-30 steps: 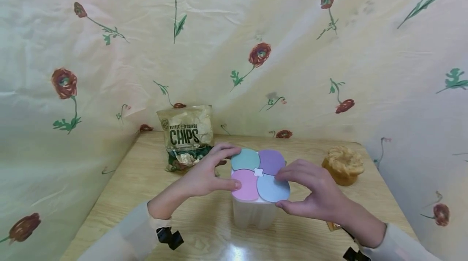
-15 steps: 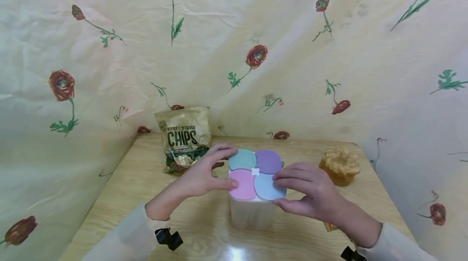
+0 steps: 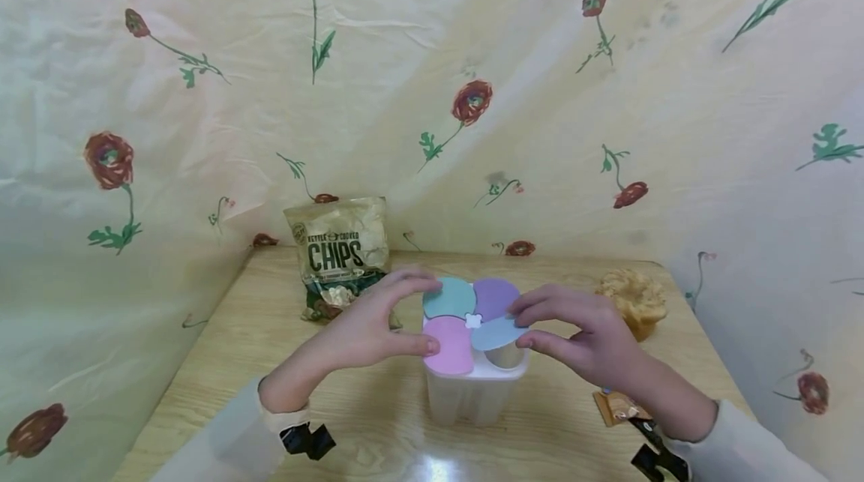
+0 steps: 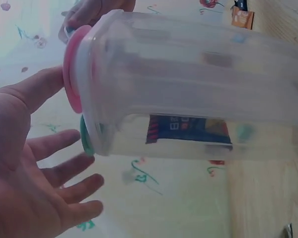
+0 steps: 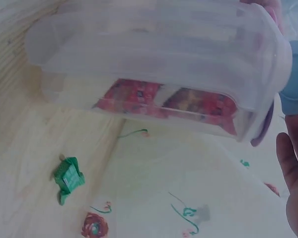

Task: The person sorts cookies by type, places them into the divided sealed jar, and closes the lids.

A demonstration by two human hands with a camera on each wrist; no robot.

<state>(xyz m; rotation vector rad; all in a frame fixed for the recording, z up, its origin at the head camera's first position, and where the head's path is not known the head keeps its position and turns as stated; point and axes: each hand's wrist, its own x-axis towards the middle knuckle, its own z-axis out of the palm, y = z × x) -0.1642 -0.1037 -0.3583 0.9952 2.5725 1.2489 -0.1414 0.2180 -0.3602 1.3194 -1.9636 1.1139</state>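
A clear container with a white top stands upright on the table, bearing four-petal-style lids in pink, teal, purple and light blue. My left hand rests its thumb on the pink lid, fingers spread beside the teal one. The blue lid is tilted up, its outer edge pinched between the thumb and fingers of my right hand; a round opening shows below. Through the walls I see a dark blue packet in the left wrist view and red packets in the right.
Behind my left hand a chips bag stands upright. A round, bread-like item sits at the right. Near my right forearm lies an orange packet. A green wrapped piece lies on the table. Flowered cloth hangs behind.
The blue lid lay flat earlier; now my right hand has raised its near edge, uncovering the opening. My left hand has stayed nearly in place.
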